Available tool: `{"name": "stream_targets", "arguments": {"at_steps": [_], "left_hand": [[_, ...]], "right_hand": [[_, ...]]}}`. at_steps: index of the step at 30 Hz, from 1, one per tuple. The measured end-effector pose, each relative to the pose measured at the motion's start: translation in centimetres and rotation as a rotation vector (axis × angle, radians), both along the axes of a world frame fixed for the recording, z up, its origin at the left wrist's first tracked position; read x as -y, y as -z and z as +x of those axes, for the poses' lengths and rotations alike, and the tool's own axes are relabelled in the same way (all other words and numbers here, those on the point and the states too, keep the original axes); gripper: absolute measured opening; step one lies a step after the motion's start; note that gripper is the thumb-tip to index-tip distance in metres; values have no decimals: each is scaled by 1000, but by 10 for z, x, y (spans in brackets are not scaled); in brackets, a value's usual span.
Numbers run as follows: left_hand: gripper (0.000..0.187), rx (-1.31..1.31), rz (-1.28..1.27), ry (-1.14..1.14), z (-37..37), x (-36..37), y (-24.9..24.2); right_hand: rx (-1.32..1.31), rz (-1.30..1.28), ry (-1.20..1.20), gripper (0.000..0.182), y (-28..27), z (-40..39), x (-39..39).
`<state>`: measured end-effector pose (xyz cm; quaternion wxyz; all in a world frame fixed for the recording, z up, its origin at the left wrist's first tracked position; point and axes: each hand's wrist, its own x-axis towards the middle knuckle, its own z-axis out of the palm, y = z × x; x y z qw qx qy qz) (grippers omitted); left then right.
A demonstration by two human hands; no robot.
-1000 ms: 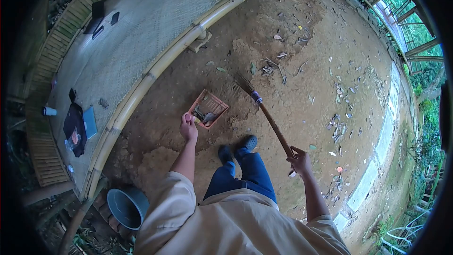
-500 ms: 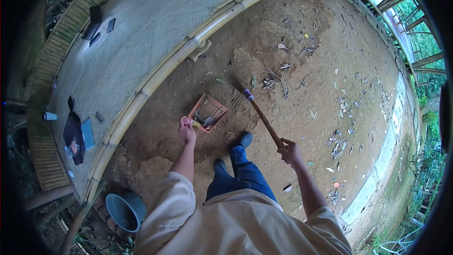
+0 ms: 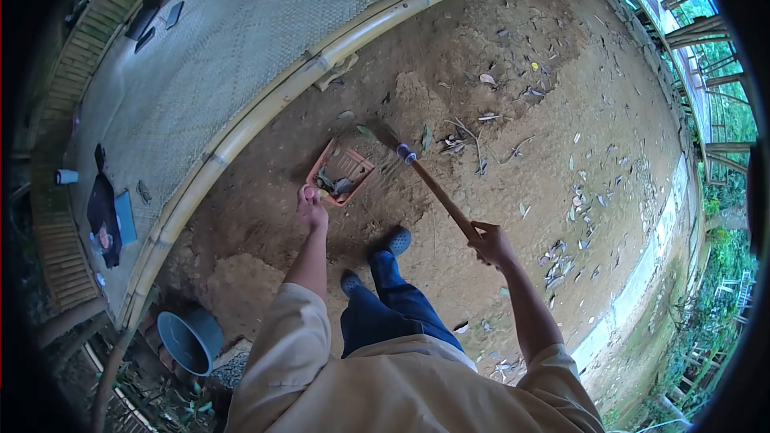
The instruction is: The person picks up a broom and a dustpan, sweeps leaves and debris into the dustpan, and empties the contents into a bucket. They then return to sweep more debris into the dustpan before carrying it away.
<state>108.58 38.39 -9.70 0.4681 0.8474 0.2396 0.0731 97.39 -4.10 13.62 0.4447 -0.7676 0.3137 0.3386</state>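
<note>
My left hand point(image 3: 311, 210) is closed around the handle of an orange dustpan point(image 3: 358, 184), whose pinkish handle end shows at the fingers. The dustpan rests on the dirt with several dry leaves point(image 3: 341, 185) inside. In my right hand point(image 3: 491, 245) is the brown shaft of a stick broom point(image 3: 441, 196), held at its upper end. Its bristles point(image 3: 386, 137), slightly blurred, touch or nearly touch the ground just beyond the dustpan's far right side. A green leaf point(image 3: 365, 131) lies beside the bristle tips.
A raised mat-covered platform with a bamboo edge point(image 3: 220, 158) curves along the left, bearing a dark cloth point(image 3: 102, 212) and a cup point(image 3: 66, 177). A grey bucket point(image 3: 190, 341) stands at lower left. Leaves and twigs point(image 3: 475, 140) litter the dirt ahead and right.
The broom's bristles have swept a little left, closer to the green leaf. The dustpan has shifted slightly forward in my left hand, and the whole view has turned a little.
</note>
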Motion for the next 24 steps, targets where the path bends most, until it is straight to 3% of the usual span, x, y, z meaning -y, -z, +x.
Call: {"name": "stream_targets", "arguments": {"at_steps": [5,10,16,24], "left_hand": [[37,-3,-45,-33,4,-2,18],[35,100,-253,-83,4,-7,4],[36,60,-92,-60,9,-6,-44],[36,20,-139,-148,25,2,-70]], "right_hand": [[-52,-4,-64,55,-75,-11,33],[-32,0,-19,58,-89,-34,38],[59,-9,61,57,-67,-10,10],[135,-10,38,58,-17,32,-15]]}}
